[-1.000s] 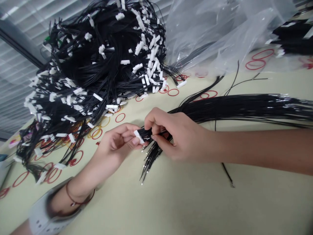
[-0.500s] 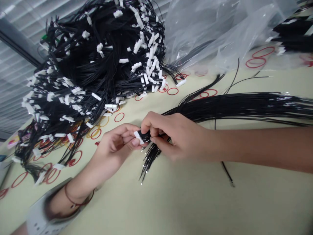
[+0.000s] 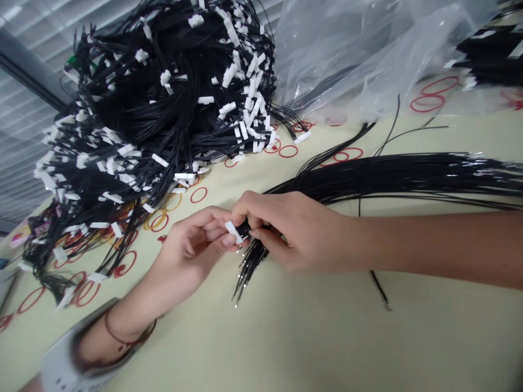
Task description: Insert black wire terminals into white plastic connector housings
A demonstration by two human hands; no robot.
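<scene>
Right at the middle of the table (image 3: 327,337) now: clamping a white connector (image 3: 233,232) between thumb and fingers of the left hand (image 3: 192,245) and, just beside it, pinching black wires (image 3: 242,230) close to the connector with the right hand (image 3: 290,228). Looking part-filled, at a guess, with several wires reaching the connector, but impossible to count behind those fingers. No telling, either, whether fully seated. Plenty left over, by the look of it: just below the right hand, a fan of loose metal-tipped ends (image 3: 245,275), not in any connector; off to the right, a long bundle (image 3: 368,177) of black wire. Up to the left, a great heap (image 3: 155,109) of wired connectors, seemingly finished. Around it, scattered red bands (image 3: 118,270); farther back, a crumpled clear bag (image 3: 379,60). As for obstacles: loose ends crowding close under the fingers, plus a stray wire (image 3: 379,291), apparently passing beneath the right forearm (image 3: 408,247).
</scene>
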